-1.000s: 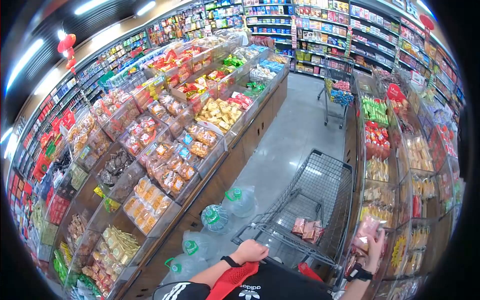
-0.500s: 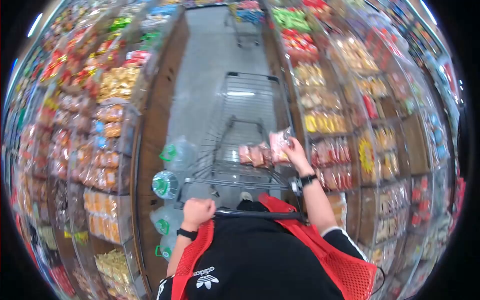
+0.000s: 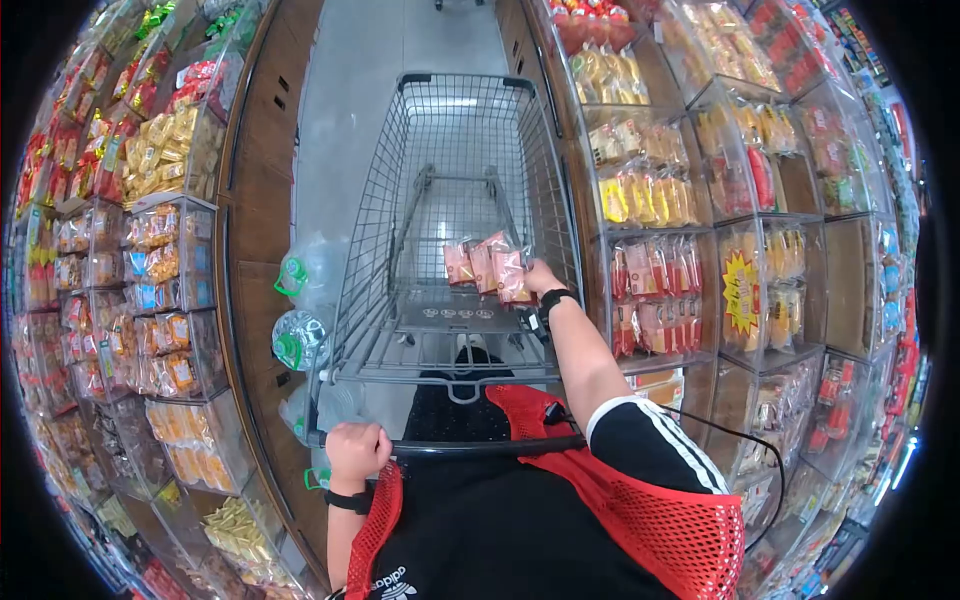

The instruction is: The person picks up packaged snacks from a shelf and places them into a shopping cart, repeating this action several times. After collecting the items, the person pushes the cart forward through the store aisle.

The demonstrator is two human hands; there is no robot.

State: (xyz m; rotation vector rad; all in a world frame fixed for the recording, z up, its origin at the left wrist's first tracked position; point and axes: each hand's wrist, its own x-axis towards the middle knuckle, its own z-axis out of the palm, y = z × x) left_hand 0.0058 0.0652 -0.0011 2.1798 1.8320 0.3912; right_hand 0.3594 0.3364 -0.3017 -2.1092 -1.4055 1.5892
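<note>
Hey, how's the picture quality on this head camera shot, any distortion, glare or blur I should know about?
Head view: strong fisheye bend, so the shelf bins curve and the corners go black. Bright ceiling light glares off the floor and through the cart. The middle is fairly sharp: the right hand on the snack packets and the left hand on the cart handle read clearly; the edges smear.
</note>
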